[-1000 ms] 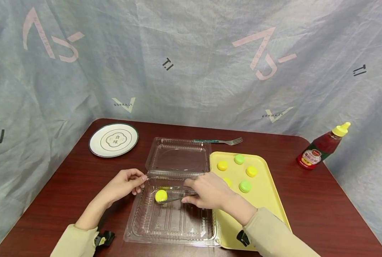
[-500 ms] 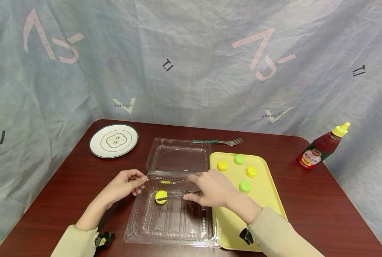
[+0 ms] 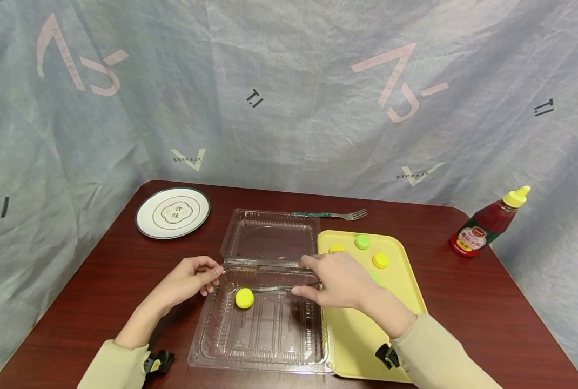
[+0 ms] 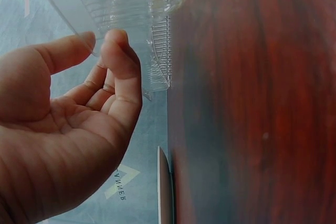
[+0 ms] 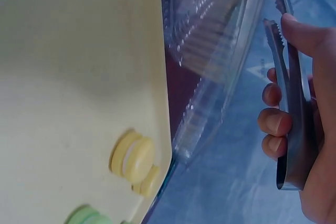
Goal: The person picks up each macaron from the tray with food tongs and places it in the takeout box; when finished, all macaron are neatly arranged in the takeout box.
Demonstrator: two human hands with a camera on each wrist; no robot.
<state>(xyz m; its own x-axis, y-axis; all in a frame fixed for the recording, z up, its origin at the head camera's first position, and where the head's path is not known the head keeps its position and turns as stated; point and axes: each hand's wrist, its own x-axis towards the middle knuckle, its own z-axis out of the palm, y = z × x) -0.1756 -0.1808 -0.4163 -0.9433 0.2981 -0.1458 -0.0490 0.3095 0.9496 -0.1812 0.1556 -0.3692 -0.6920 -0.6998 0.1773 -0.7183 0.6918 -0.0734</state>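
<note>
Gripping tongs (image 5: 299, 124), the right hand (image 3: 343, 281) is hovering over the clear container (image 3: 264, 340); the left hand (image 3: 189, 282) is pinching its rim (image 3: 205, 319); a yellow macaron (image 3: 244, 298) is lying inside.

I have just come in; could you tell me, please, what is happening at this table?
A person's right hand holds metal tongs over an open clear box, with the tips apart and nothing gripped between them. The left hand pinches the box's edge. One yellow macaron lies in the box, and more macarons, yellow and green, lie on the yellow tray beside it.
</note>
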